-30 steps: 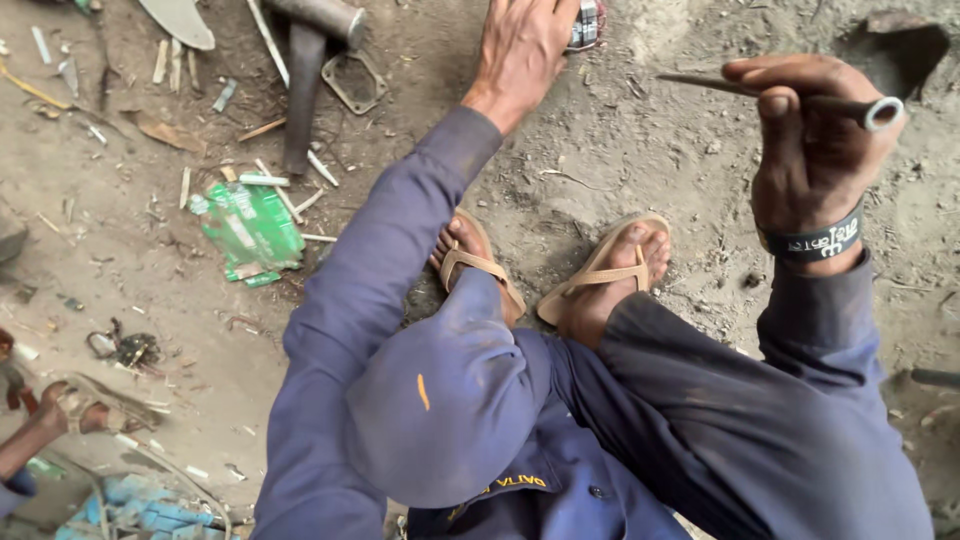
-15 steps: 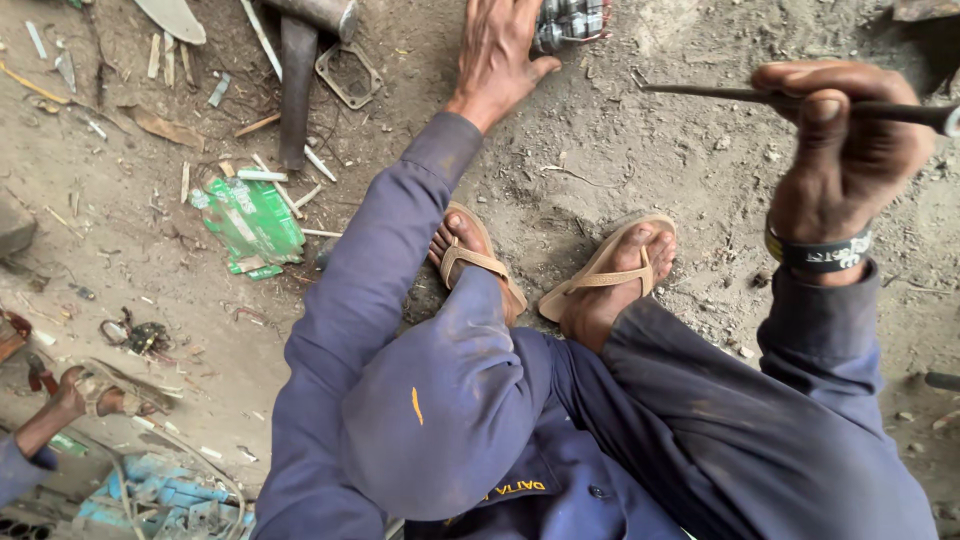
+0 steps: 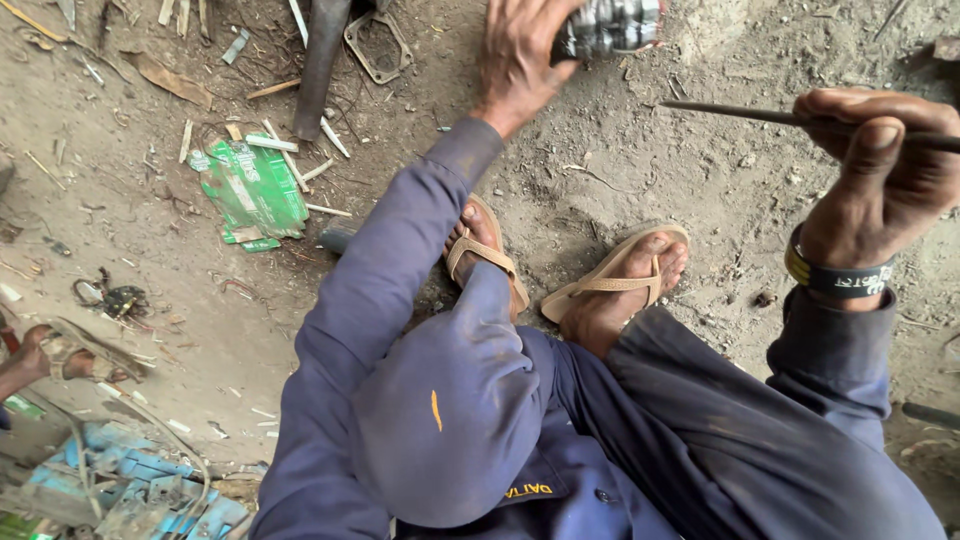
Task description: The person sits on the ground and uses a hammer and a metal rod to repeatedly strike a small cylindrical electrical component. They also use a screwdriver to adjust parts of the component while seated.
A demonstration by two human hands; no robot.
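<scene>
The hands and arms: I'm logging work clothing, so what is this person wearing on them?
Both arms are in long, dusty dark-blue sleeves reaching the wrists. The left hand is bare, no glove. The right hand is bare too, with a black wristband edged in yellow and bearing pale lettering.

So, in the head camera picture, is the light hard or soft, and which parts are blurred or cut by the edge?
Head view: the light is soft and even, with only faint shadows under the sandals. The left hand and the ribbed metal part it grips look slightly smeared and are cut by the top edge. The right hand and its thin metal rod are sharp; the rod leaves the frame on the right.
</scene>
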